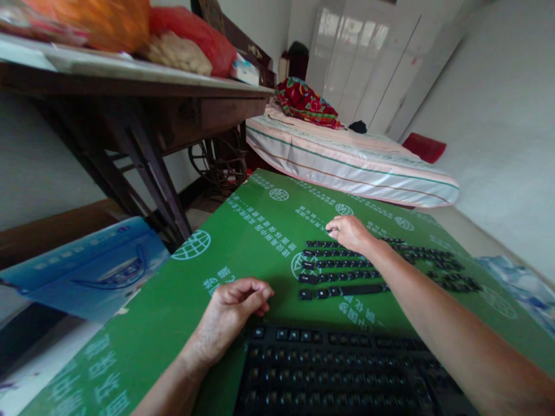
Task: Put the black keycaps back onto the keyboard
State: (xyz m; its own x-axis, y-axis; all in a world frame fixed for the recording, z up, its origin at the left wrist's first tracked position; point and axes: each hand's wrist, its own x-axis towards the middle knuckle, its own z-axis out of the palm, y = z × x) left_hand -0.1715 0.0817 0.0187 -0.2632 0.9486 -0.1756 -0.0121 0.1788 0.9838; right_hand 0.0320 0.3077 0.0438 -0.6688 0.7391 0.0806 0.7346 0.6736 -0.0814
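Note:
My right hand (349,231) reaches over the green board, thumb and finger pinching a small black keycap (329,231). Below it, loose black keycaps lie in rows, among them a long spacebar (361,290). My left hand (240,300) is loosely curled with thumb against fingers, left of the rows; nothing shows in it. Close to me lies a black keyboard (329,370). Its top row bears keycaps such as a corner key (258,332), while the rows below look stripped. My right forearm hides part of the keyboard and of the loose keycaps.
Green printed board (243,231) forms the work surface. At left stand a sewing-machine table (173,86) carrying a red bag (191,37) and an orange bag (108,23), and a blue bag (117,271). Beyond the board is a bed (347,156) with a red patterned cloth (306,103).

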